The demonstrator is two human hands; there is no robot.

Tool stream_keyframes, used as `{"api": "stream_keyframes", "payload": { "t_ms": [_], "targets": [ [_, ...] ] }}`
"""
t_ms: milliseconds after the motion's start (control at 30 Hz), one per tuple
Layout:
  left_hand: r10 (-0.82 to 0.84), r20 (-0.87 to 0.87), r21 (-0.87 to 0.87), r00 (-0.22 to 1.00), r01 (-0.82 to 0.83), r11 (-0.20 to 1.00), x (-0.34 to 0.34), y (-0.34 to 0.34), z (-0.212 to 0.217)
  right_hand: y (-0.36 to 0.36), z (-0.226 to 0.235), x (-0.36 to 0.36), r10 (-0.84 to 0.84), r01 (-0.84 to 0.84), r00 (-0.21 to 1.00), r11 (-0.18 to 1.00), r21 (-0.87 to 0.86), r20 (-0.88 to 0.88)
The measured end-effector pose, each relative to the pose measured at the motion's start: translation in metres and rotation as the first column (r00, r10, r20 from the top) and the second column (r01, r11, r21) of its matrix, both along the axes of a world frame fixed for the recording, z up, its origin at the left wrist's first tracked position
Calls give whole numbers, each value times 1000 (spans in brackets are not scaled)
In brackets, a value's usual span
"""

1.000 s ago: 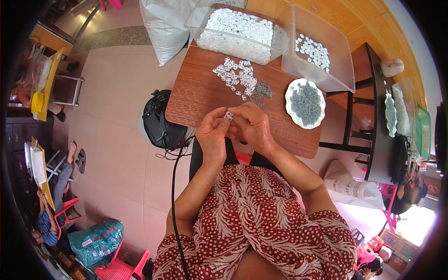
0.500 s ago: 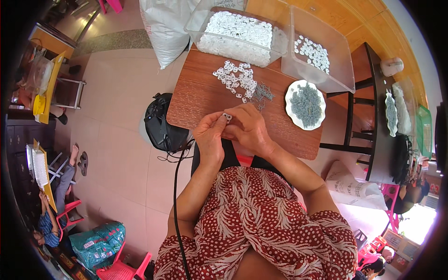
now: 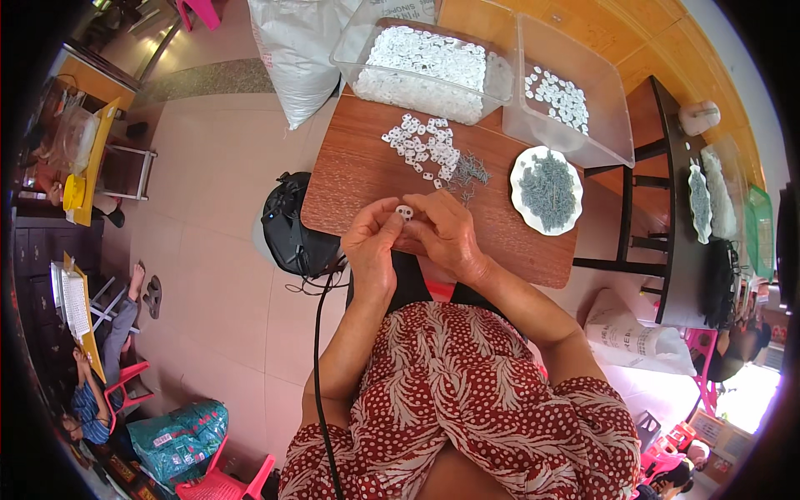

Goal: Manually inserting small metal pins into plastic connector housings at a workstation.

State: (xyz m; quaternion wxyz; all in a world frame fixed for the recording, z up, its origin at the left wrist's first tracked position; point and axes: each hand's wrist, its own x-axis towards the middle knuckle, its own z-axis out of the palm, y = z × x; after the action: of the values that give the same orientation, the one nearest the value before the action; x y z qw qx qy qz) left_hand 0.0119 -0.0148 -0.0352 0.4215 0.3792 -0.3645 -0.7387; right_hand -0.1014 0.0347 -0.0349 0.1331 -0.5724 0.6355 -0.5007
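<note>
A small white oval plastic piece (image 3: 405,212) with dark holes is pinched between the thumb and fingers of my left hand (image 3: 372,247), above the near edge of the table. My right hand (image 3: 452,237) is closed, its bent fingertips against the piece's right side; whatever they grip is too small and hidden to name. Beyond my hands lies a loose pile of similar white pieces (image 3: 423,143). Touching its right side is a small heap of thin grey pins (image 3: 472,169). More grey pins (image 3: 547,193) fill a white scalloped plate (image 3: 519,215) at the right.
A clear bin (image 3: 354,60) full of white pieces stands at the table's (image 3: 350,158) far edge, beside another clear bin (image 3: 608,137) holding fewer. A black bag (image 3: 287,221) sits left of the table. A black cable (image 3: 317,358) runs along my left arm. A dark shelf (image 3: 679,275) stands right.
The white piece has turned so that its face with the holes shows more fully. My right fingers have shifted and opened slightly around it. The whole view has moved a little.
</note>
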Motion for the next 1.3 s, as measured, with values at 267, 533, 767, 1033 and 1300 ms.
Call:
{"api": "stream_keyframes", "payload": {
  "t_ms": [267,533,767,1033,1300],
  "targets": [
    [-10,-19,-199,1000,6,980,3,1,0,-3,1,-2,23,-26,999,997,-75,-37],
    [149,146,-472,978,-63,879,-1,8,1,-4,7,9,4,-7,1000,981,-196,-15],
    [163,43,-448,986,-127,885,-3,14,-4,-4,9,13,11,-32,997,958,-285,-74],
    [186,33,-439,982,-152,885,-2,18,1,-5,14,14,6,-41,994,949,-312,-114],
    [190,57,-492,980,-138,860,-3,19,5,-6,14,15,-17,-15,995,946,-323,-98]
  ]
}}
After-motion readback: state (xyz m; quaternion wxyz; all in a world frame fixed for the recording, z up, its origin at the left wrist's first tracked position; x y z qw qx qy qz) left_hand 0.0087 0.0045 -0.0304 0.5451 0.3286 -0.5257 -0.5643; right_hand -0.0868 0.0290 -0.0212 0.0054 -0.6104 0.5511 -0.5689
